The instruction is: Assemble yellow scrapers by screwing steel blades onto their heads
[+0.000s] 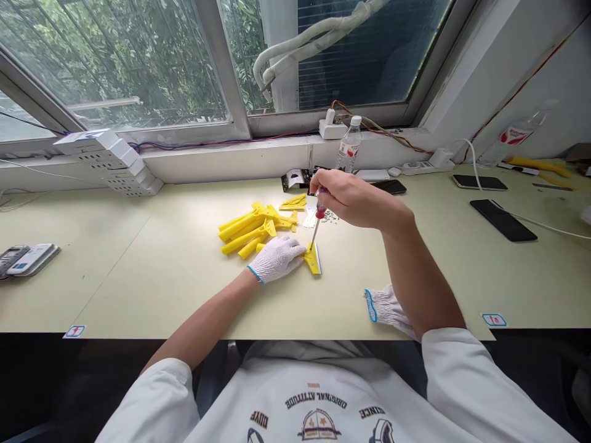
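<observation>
My left hand (278, 258), in a white knitted glove with a blue cuff, is closed on a yellow scraper (313, 261) and keeps it against the table. Much of the scraper's handle is hidden under the glove; its head with a pale blade edge points right. Bare, my right hand (340, 195) grips a screwdriver (319, 213) with a red and clear handle. The screwdriver's shaft slants down, its tip at the scraper's head. Several yellow scraper handles (249, 232) lie piled beyond my left hand. Small screws (329, 216) are scattered behind the screwdriver.
Smaller yellow parts (293, 202) and white blades (309, 216) lie behind the pile. A spare white glove (388, 307) rests under my right forearm. A water bottle (348, 147) stands near the sill. Phones (503, 220) and cables lie at right; white boxes (111, 163) are stacked at back left.
</observation>
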`<state>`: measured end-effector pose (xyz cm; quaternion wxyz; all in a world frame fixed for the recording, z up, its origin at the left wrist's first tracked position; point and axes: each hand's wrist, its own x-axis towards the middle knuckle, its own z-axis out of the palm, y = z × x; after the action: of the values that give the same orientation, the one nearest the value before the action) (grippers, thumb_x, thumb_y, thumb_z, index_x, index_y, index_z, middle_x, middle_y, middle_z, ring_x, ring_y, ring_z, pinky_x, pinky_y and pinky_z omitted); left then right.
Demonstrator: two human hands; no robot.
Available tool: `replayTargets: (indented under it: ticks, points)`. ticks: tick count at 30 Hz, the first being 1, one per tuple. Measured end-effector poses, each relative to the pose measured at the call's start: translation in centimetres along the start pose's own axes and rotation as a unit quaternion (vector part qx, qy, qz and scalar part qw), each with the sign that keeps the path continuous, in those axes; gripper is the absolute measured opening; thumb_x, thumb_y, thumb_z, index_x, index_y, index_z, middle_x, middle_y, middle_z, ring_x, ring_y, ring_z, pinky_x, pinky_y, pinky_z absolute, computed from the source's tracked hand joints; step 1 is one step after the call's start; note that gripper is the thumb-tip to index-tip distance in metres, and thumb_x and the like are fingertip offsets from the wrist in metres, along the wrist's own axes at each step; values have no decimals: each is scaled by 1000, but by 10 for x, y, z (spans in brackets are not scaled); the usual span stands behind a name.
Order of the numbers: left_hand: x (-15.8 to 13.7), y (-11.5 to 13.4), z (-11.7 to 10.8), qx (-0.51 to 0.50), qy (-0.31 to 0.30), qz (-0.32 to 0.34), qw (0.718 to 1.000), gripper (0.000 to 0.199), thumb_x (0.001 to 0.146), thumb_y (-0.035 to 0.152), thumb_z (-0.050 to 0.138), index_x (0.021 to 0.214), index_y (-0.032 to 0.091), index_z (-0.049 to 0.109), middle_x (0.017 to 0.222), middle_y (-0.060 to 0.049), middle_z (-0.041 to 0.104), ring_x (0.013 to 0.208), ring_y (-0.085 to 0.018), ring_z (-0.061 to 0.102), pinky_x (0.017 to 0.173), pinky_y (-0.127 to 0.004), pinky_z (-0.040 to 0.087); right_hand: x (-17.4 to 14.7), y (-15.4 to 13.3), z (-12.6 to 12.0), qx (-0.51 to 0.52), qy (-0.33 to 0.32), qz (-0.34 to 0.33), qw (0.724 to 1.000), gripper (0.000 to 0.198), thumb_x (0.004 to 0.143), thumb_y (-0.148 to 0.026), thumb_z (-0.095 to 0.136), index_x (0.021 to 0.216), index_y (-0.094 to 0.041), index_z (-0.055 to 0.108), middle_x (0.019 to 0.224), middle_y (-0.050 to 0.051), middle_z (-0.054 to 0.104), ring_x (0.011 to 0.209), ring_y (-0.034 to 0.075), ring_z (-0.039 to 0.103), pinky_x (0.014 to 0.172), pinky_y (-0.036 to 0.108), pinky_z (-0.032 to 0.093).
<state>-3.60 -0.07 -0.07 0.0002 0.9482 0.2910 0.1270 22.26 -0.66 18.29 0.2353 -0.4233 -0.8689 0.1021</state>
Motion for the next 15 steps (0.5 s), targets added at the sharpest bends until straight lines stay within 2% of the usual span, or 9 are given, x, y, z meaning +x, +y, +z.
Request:
replayTargets:
  ticks: [2,4,5,7,9,11,13,15]
  points:
    - [0,0,0,4,-1,0,1000,28,113,33,53,128,24,75,114,-10,76,102,-27,71,84,-41,54,-1,1,-1,50,-19,-16,998,12,99,-19,50,109,-23,56,100,8,73,85,24,65,75,35,44]
    - [0,-1,1,6,-1,0,1000,28,114,33,52,128,24,75,113,-10,76,103,-27,71,84,-41,54,0,1,1,36,-12,-10,999,9,99,-23,54,108,-23,57,96,7,73,82,24,64,74,35,44]
    - [0,-1,1,7,-1,1,1000,28,114,33,52,127,24,75,113,-10,76,102,-27,71,84,-41,54,0,1,4,2,10,7,1000,7,102,-29,55,105,-23,58,91,8,72,79,25,63,72,36,43]
    - [0,-1,1,6,-1,2,1000,28,114,33,51,126,24,75,113,-10,76,102,-27,70,84,-41,54,2,0,9,-85,70,64,992,24,107,-44,54,98,-22,60,79,9,69,72,26,60,69,37,40]
    - [0,-1,0,6,0,5,1000,29,114,33,51,126,23,75,112,-10,75,101,-27,70,84,-41,54,3,-1,12,-151,110,106,977,33,110,-47,48,93,-22,60,71,10,65,66,27,57,66,38,36]
    - [0,-1,0,7,0,6,1000,29,114,33,51,126,23,75,112,-10,76,101,-27,70,83,-41,53,3,-2,11,-146,92,92,981,28,111,-37,43,94,-22,60,72,10,67,64,26,55,67,39,34]
    - [0,-1,0,9,0,7,1000,29,114,34,51,127,24,75,113,-10,76,101,-27,70,83,-41,53,2,-3,8,-79,50,52,994,17,106,-24,43,99,-23,59,77,8,69,66,24,56,69,39,37]
    - [0,-1,1,9,2,8,1000,29,113,33,52,127,23,75,114,-10,76,101,-27,70,83,-42,53,1,-3,5,7,11,14,1000,15,98,-15,46,104,-24,56,84,6,71,72,24,59,72,38,40]
